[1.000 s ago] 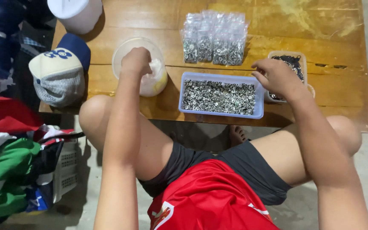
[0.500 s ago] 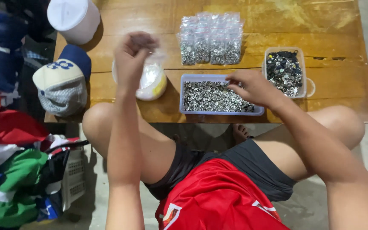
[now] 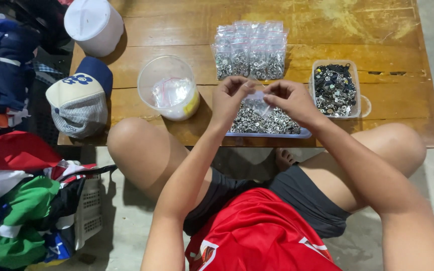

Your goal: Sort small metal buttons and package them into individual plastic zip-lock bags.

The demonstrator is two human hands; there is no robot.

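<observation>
Two hands meet above the shallow clear tray of small silver metal fasteners [image 3: 264, 123], which serves as the landmark. The left hand [image 3: 232, 98] and the right hand [image 3: 290, 100] each pinch an edge of a small clear plastic zip bag [image 3: 257, 103], held just over the tray's middle; both grips are clenched on the bag, fingertips [image 3: 247, 86] at its mouth.

Judging from this, the bag is being opened or held ready for filling. To do that well, the thumbs should part the two lips evenly, and the mouth should stay over the tray so that any dropped piece falls back among the rest.

Left of the tray, on the brown wooden surface [image 3: 377, 30], stands a round clear plastic tub holding empty bags [image 3: 169, 90]. Right of the tray sits a small clear rectangular box of darker metal parts [image 3: 335, 88]. Beyond the tray lies a row of filled clear bags of silver fasteners [image 3: 249, 50]. Far left of the tray rests a blue and cream cap [image 3: 79, 98], with a white plastic lidded container [image 3: 94, 25] farther back.
</observation>
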